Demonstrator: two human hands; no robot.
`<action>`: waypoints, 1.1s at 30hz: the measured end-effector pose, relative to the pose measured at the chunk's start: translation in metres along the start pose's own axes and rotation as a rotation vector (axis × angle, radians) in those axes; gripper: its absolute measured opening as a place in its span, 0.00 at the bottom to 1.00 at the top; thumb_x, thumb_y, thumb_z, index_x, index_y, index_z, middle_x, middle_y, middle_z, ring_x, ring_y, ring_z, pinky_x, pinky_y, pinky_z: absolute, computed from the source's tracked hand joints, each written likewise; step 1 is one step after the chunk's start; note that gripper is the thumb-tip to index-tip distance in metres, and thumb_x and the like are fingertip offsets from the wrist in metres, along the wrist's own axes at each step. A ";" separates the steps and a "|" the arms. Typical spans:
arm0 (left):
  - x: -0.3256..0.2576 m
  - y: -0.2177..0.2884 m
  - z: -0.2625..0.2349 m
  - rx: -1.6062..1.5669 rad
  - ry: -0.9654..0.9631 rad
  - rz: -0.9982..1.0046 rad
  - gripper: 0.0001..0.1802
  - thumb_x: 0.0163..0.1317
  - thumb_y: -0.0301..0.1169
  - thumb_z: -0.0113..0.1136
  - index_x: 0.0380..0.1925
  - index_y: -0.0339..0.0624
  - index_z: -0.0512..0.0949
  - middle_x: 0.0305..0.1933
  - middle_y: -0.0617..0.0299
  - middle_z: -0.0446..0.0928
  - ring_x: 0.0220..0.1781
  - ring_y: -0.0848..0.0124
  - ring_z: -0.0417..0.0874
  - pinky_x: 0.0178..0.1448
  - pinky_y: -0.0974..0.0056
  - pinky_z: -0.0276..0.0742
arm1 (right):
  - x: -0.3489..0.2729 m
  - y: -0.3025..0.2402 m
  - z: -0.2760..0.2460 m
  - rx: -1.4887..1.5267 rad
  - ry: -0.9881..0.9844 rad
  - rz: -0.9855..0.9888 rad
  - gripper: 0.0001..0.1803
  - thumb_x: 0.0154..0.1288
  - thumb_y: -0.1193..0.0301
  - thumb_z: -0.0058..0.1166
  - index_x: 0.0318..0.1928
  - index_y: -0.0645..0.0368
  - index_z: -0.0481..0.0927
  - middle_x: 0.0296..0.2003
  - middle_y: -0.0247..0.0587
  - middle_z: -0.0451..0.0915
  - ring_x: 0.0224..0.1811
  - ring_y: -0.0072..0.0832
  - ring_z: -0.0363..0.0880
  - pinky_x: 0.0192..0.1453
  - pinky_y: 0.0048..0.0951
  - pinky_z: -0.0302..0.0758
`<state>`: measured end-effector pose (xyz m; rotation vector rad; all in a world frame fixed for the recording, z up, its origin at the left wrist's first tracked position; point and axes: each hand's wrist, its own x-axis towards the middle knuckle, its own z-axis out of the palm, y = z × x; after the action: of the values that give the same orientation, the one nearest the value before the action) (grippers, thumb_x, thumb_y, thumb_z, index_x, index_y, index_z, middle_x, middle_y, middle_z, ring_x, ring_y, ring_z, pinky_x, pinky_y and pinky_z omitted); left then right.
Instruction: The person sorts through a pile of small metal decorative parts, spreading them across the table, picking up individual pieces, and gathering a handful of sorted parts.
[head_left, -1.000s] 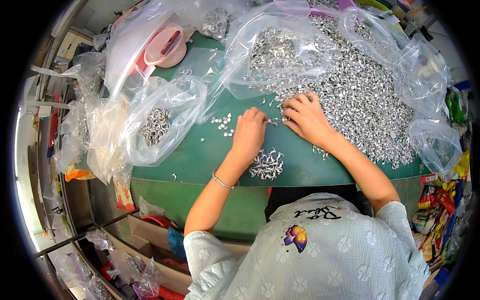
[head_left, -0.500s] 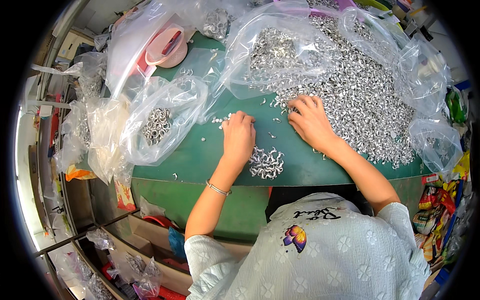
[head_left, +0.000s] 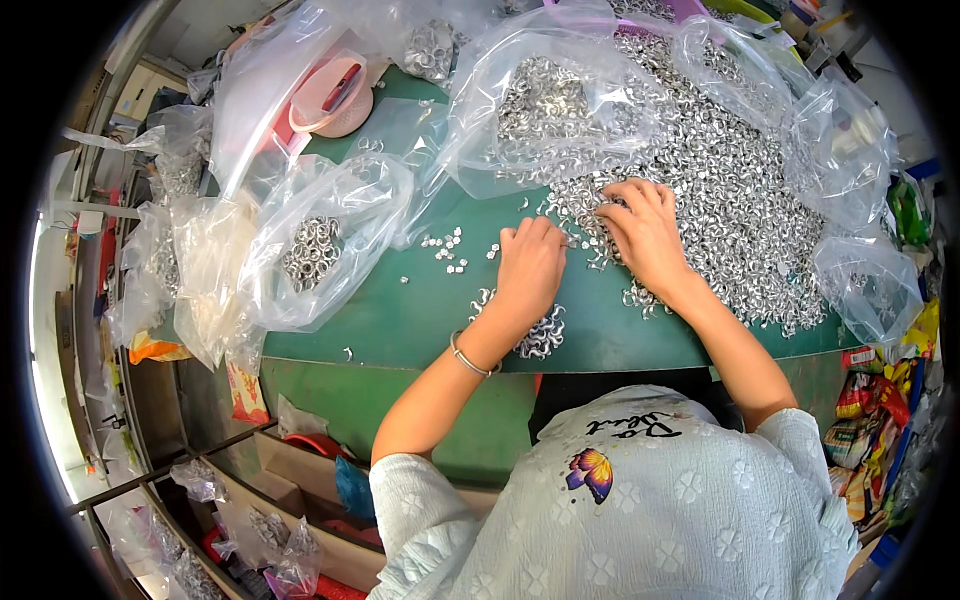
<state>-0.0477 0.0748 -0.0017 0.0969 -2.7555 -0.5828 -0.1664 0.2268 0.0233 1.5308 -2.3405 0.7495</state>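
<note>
- We see our left hand (head_left: pixel 530 272) lying palm down on the green table (head_left: pixel 420 320) just left of centre in the frame, fingers together and slightly curled, fingertips pointing to the upper edge; we cannot tell whether it pinches anything
- A thin bracelet (head_left: pixel 470 358) sits on that wrist
- Just below that hand, near the table's front edge, lies a small cluster of silver metal rings (head_left: pixel 540 335), touching or partly under the heel of the hand
- Our right hand (head_left: pixel 645 232) rests right of centre, fingers spread and bent, fingertips pressed into the edge of the big heap of silver rings (head_left: pixel 730 190) that fills the upper right of the frame
- A few tiny loose pieces (head_left: pixel 447 250) are scattered on the bare table to the left of the left hand
- At left of centre an open clear plastic bag (head_left: pixel 340 210) holds a smaller pile of rings (head_left: pixel 310 250)
- Another clear bag (head_left: pixel 560 100) drapes over the heap at top centre
- A pink round container (head_left: pixel 335 95) stands at upper left, under plastic
</note>
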 end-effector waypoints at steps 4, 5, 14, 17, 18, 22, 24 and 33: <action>-0.002 0.010 0.000 -0.074 0.097 -0.029 0.13 0.51 0.25 0.65 0.38 0.43 0.77 0.38 0.63 0.74 0.44 0.62 0.73 0.46 0.58 0.62 | 0.007 -0.011 0.005 0.078 -0.056 -0.068 0.09 0.55 0.74 0.58 0.39 0.56 0.81 0.47 0.38 0.75 0.55 0.38 0.69 0.61 0.44 0.59; 0.001 0.013 0.001 -0.060 0.111 -0.029 0.13 0.51 0.25 0.65 0.38 0.43 0.77 0.39 0.63 0.74 0.44 0.62 0.73 0.46 0.58 0.62 | 0.009 -0.012 0.014 0.044 -0.061 -0.087 0.09 0.55 0.74 0.58 0.39 0.56 0.81 0.47 0.38 0.75 0.55 0.38 0.69 0.61 0.44 0.59; 0.006 0.007 -0.004 -0.053 0.192 -0.023 0.11 0.52 0.25 0.65 0.37 0.43 0.78 0.40 0.63 0.73 0.45 0.63 0.72 0.46 0.58 0.61 | 0.018 0.008 0.006 -0.022 0.088 0.046 0.04 0.55 0.75 0.57 0.34 0.57 0.79 0.42 0.35 0.75 0.51 0.34 0.70 0.57 0.42 0.60; 0.008 0.010 0.003 -0.126 0.099 0.052 0.11 0.52 0.26 0.65 0.37 0.44 0.78 0.40 0.65 0.73 0.45 0.64 0.72 0.46 0.58 0.61 | 0.009 -0.001 -0.002 0.103 -0.008 -0.003 0.04 0.57 0.75 0.56 0.34 0.56 0.79 0.43 0.36 0.75 0.53 0.36 0.69 0.59 0.43 0.59; 0.009 0.011 0.005 -0.147 0.056 0.070 0.11 0.52 0.27 0.65 0.37 0.44 0.78 0.40 0.65 0.73 0.45 0.65 0.72 0.46 0.58 0.61 | 0.007 -0.002 -0.004 0.109 -0.022 -0.020 0.04 0.57 0.75 0.56 0.34 0.56 0.80 0.44 0.36 0.75 0.54 0.36 0.69 0.59 0.43 0.59; 0.014 0.013 0.012 -0.150 0.052 0.067 0.10 0.53 0.26 0.64 0.36 0.42 0.77 0.39 0.61 0.74 0.44 0.61 0.75 0.45 0.58 0.65 | -0.002 0.008 -0.006 0.080 -0.007 0.081 0.05 0.56 0.75 0.57 0.35 0.56 0.80 0.45 0.36 0.75 0.54 0.37 0.69 0.60 0.41 0.59; 0.015 0.009 0.016 -0.169 0.063 0.104 0.09 0.53 0.24 0.62 0.36 0.41 0.76 0.39 0.59 0.74 0.44 0.59 0.75 0.45 0.57 0.67 | -0.004 0.009 -0.009 0.087 0.004 0.097 0.05 0.56 0.75 0.58 0.35 0.57 0.80 0.45 0.37 0.75 0.53 0.36 0.69 0.59 0.40 0.60; -0.014 0.003 -0.023 -0.069 0.044 -0.004 0.07 0.52 0.20 0.59 0.33 0.38 0.75 0.36 0.55 0.74 0.40 0.56 0.76 0.45 0.57 0.70 | -0.011 -0.011 -0.021 0.119 -0.127 0.109 0.03 0.53 0.73 0.61 0.29 0.57 0.81 0.34 0.37 0.73 0.43 0.35 0.68 0.51 0.37 0.61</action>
<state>-0.0269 0.0704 0.0152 0.0977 -2.6898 -0.6678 -0.1535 0.2428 0.0386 1.5507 -2.5314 0.8553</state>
